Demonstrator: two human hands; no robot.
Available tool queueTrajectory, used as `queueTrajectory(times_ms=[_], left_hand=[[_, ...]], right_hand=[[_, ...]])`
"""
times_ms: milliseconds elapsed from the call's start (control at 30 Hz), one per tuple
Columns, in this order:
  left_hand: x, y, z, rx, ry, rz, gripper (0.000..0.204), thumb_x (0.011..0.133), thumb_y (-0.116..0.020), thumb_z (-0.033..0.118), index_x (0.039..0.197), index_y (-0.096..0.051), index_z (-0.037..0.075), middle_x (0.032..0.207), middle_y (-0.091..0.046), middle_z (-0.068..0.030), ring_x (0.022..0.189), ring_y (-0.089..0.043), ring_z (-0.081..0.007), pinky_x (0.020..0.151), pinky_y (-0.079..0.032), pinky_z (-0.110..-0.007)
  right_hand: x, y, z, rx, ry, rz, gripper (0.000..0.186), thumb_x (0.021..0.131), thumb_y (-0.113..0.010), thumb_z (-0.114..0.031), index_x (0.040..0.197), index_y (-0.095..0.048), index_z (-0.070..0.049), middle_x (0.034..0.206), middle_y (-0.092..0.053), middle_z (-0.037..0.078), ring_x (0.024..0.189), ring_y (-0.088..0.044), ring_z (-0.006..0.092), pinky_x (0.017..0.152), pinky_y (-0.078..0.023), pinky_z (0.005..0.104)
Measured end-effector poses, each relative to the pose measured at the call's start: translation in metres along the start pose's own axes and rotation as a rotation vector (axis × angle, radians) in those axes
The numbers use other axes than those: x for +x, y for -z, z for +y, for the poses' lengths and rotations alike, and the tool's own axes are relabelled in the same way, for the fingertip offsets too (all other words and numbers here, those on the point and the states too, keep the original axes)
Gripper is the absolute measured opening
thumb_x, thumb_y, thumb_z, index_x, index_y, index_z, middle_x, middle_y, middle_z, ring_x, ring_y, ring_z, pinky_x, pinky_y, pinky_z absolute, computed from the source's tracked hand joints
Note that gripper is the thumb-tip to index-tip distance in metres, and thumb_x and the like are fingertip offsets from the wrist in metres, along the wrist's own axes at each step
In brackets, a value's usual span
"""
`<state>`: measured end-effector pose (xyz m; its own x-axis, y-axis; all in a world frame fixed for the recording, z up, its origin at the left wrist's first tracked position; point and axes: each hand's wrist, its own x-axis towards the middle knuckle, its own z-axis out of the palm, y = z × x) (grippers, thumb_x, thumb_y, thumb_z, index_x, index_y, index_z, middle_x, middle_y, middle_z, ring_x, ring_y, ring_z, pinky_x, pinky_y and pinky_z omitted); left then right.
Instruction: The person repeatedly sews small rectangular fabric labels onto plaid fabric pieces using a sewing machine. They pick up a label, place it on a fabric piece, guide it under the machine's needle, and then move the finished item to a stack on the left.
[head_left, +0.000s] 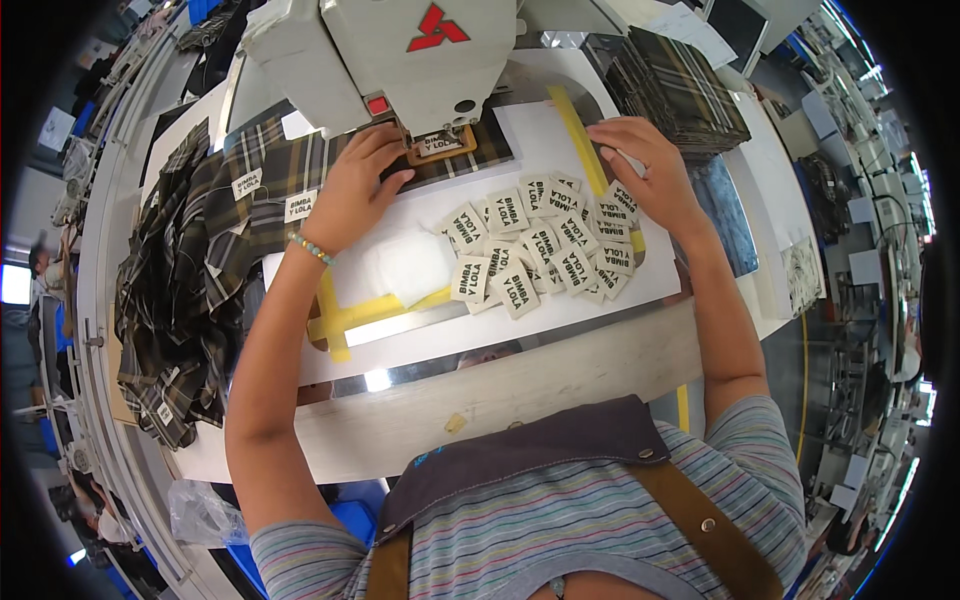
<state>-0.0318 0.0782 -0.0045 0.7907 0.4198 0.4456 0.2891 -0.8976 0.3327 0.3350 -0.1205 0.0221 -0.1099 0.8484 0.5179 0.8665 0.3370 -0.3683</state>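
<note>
Under the machine: white square label (pixel 436 146) inside an orange rectangular clamp (pixel 472 140), on dark plaid cloth (pixel 492 150), below the white sewing machine head (pixel 420 60).
Finished, I judge: labelled plaid pieces (pixel 275 172) left of the machine.
Remaining: loose label pile (pixel 543 243) before the machine — plenty.
My left hand (pixel 362 178): machine's front left, grip spread.
My right hand (pixel 650 168): machine's right, fingers bent — can't tell whether the grip pinches anything.

Black print on pale labels (pixel 545 243), red emblem (pixel 437 28) on the sewing machine (pixel 340 50)
Two-line bold capitals mark the piled labels, the label (pixel 436 144) inside the brown frame (pixel 469 138), and the labels (pixel 247 183) on the plaid cloth (pixel 270 150) at left; the emblem is three-part.
</note>
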Motion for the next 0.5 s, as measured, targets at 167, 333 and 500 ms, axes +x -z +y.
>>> queueTrajectory(times_ms=[167,333,500], left_hand=[[-0.020,0.026,-0.006,0.035,0.175,0.009,0.035,0.089,-0.083,0.014,0.121,-0.072,0.006,0.125,-0.067,-0.0105,0.117,-0.062,-0.0338,0.103,-0.051,-0.042],[-0.025,0.029,-0.010,0.035,0.267,-0.026,0.040,0.083,-0.089,0.019,0.117,-0.074,0.007,0.114,-0.067,-0.0099,0.111,-0.060,-0.0322,0.100,-0.051,-0.041],[-0.018,0.022,-0.008,-0.029,0.339,-0.026,0.043,0.078,-0.094,0.023,0.113,-0.075,0.008,0.109,-0.066,-0.0085,0.108,-0.058,-0.0297,0.099,-0.050,-0.040]], right_hand=[[0.033,-0.022,-0.019,-0.104,0.183,-0.168,0.031,0.100,-0.067,-0.015,0.128,-0.075,-0.004,0.135,-0.072,0.011,0.125,-0.066,0.0318,0.111,-0.050,0.0430],[0.064,-0.059,-0.025,-0.171,0.180,-0.283,0.031,0.100,-0.066,-0.019,0.126,-0.076,-0.004,0.134,-0.073,0.011,0.125,-0.066,0.0311,0.109,-0.052,0.0439],[0.061,-0.068,-0.027,-0.255,0.148,-0.376,0.035,0.101,-0.068,-0.025,0.125,-0.075,-0.001,0.135,-0.073,0.012,0.125,-0.066,0.0308,0.107,-0.053,0.0428]])
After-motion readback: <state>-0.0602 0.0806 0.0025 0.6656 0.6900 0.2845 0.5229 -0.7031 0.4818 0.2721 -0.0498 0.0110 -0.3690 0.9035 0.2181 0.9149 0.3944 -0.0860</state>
